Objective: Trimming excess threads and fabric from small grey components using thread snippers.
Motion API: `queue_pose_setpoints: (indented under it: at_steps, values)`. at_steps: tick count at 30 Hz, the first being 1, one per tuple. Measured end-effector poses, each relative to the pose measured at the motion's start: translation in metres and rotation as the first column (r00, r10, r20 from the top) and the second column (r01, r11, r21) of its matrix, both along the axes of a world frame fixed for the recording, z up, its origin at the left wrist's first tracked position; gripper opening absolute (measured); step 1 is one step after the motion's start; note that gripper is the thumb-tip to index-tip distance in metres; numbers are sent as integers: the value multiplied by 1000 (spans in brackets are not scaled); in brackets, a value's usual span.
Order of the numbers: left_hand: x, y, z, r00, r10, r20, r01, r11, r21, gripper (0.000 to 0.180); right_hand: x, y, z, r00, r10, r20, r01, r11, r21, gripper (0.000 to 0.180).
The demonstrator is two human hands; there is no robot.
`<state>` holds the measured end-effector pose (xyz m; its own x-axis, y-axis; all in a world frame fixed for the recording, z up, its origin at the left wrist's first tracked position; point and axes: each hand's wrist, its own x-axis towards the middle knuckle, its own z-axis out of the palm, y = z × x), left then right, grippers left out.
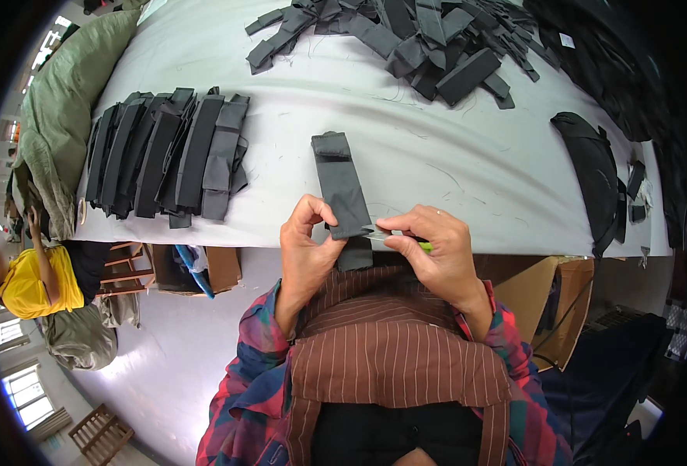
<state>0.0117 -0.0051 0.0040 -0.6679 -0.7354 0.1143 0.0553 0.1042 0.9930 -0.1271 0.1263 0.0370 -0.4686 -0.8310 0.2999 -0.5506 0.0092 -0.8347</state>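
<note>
A dark grey fabric strip [342, 182] lies across the front edge of the table, its far end folded over and its near end hanging down. My left hand [308, 237] pinches this strip by its left side, close to the table edge. In my right hand [436, 248] are small thread snips with metal blades [376, 232] and a bit of green handle [426, 246] showing. The blade tips meet the strip's right side; whether they touch a thread is too small to tell.
Stacked dark strips [165, 155] stand in a row at the left. A loose heap of them [436, 39] spreads at the far side. A black curved fabric piece [588, 175] lies at the right. Beneath the table is a cardboard box [533, 299]. Another person in yellow [40, 283] is at the left.
</note>
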Motion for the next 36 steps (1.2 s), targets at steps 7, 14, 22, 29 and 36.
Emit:
queue_pose_setpoints:
  at_steps: [7,14,22,29,36]
  values:
    - [1,1,-4,1000,-6,-30,7,999,38,25,5,-10,-1,997,7,-79,-5,1000,23,13]
    - [-1,2,-9,999,7,-38,-4,997,75,25,6,-12,-3,994,58,-95,-56,998,22,13]
    - [-3,3,-10,999,-11,-34,13,998,60,25,3,-9,-2,996,-7,92,1,998,60,11]
    - [-5,6,-7,999,-9,-49,17,986,164,25,-7,-8,-11,970,-5,244,8,1000,-11,9]
    - [-11,13,-9,998,17,-66,-14,999,44,26,-11,-23,-11,878,53,476,-124,985,119,11]
